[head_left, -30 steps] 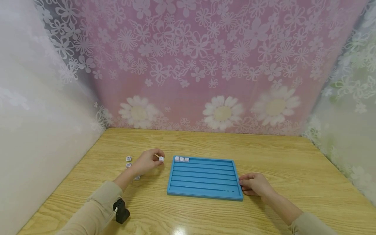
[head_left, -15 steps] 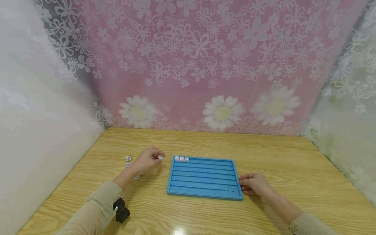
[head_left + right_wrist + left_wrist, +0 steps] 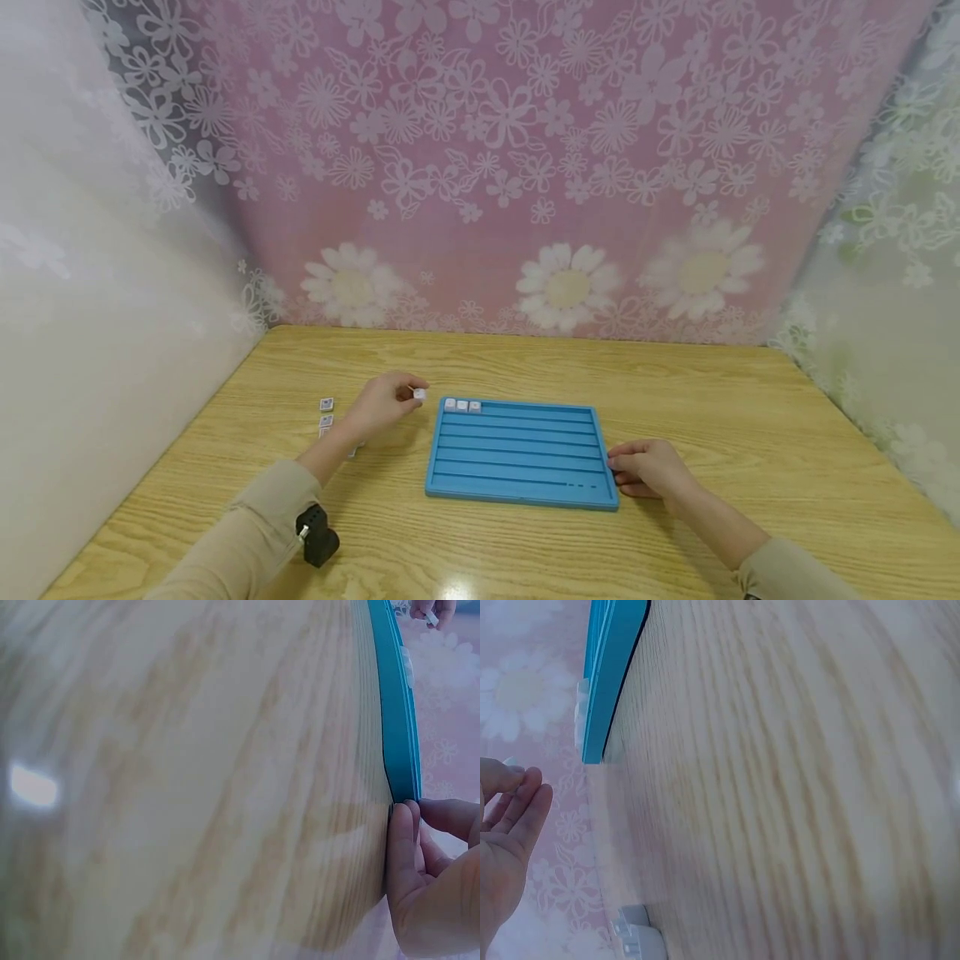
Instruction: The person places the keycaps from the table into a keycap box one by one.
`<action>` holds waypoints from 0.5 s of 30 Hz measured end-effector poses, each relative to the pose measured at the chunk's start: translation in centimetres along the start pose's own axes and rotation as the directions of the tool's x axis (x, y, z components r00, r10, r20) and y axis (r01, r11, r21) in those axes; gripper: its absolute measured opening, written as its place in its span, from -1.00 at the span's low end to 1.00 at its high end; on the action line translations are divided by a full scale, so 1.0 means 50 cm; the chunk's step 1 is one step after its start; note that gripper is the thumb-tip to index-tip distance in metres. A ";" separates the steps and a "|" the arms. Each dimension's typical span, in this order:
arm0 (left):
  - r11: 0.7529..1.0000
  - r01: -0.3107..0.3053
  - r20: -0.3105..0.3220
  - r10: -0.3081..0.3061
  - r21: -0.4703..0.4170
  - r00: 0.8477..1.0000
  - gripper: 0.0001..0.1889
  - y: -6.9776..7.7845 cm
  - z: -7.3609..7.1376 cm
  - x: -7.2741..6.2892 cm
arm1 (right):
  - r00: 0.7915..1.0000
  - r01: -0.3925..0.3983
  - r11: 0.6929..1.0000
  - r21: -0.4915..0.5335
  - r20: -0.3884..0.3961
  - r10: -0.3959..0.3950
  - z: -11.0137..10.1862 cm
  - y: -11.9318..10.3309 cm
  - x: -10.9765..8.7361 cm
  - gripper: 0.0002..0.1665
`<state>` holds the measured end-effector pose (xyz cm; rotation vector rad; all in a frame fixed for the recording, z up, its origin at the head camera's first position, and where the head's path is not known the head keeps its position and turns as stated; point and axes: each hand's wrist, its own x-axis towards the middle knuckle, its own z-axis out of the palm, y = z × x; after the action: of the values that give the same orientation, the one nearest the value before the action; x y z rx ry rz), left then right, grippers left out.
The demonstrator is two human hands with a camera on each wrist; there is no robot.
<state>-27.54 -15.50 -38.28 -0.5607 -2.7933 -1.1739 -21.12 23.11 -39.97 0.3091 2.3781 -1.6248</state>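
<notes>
My left hand (image 3: 382,404) pinches a small white keycap (image 3: 420,394) between thumb and fingers, raised just left of the tray's far left corner. The blue ridged tray (image 3: 517,502) lies flat on the table. Three white keycaps (image 3: 462,406) stand side by side in its farthest row, at the left end. At the tray's right side, my right hand (image 3: 651,468) grips the edge; the right wrist view shows thumb and fingers of this hand (image 3: 435,877) on the tray's rim (image 3: 397,712). In the left wrist view my fingers mostly hide the held keycap.
Several loose keycaps (image 3: 326,404) lie on the wooden table (image 3: 375,542) left of the tray, partly hidden behind the left forearm. A black wrist camera (image 3: 318,537) sits on the left sleeve. A pink floral curtain (image 3: 480,167) hangs behind the table.
My left hand has moved slightly right and away from me with the keycap, which has turned in the fingers. The right hand and the tray hold their place.
</notes>
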 end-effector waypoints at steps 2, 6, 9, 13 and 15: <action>1.000 0.001 -0.011 -0.001 -0.013 1.000 -0.73 0.007 0.001 0.001 | 1.000 0.001 1.000 -0.002 -0.001 -0.001 0.000 0.000 0.001 -0.70; 1.000 -0.015 -0.027 0.015 -0.021 1.000 -0.73 0.016 0.004 0.004 | 1.000 0.006 1.000 -0.003 -0.003 -0.006 0.001 0.000 0.001 -0.70; 0.999 -0.036 -0.039 0.036 -0.006 0.999 -0.72 0.021 0.008 0.008 | 1.000 0.003 1.000 -0.002 -0.007 -0.003 0.002 0.000 0.000 -0.70; 1.000 -0.007 -0.050 0.006 -0.015 0.999 -0.71 0.024 0.016 0.015 | 1.000 -0.004 1.000 -0.003 -0.011 0.004 0.004 0.000 -0.001 -0.69; 0.999 0.034 -0.056 -0.036 -0.038 0.998 -0.72 0.027 0.021 0.020 | 1.000 -0.005 1.000 -0.003 -0.009 0.005 0.004 0.000 -0.002 -0.69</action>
<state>-27.91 -13.60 -37.93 -0.4761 -2.7500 -1.2309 -21.04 22.93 -40.00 0.3221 2.3843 -1.6216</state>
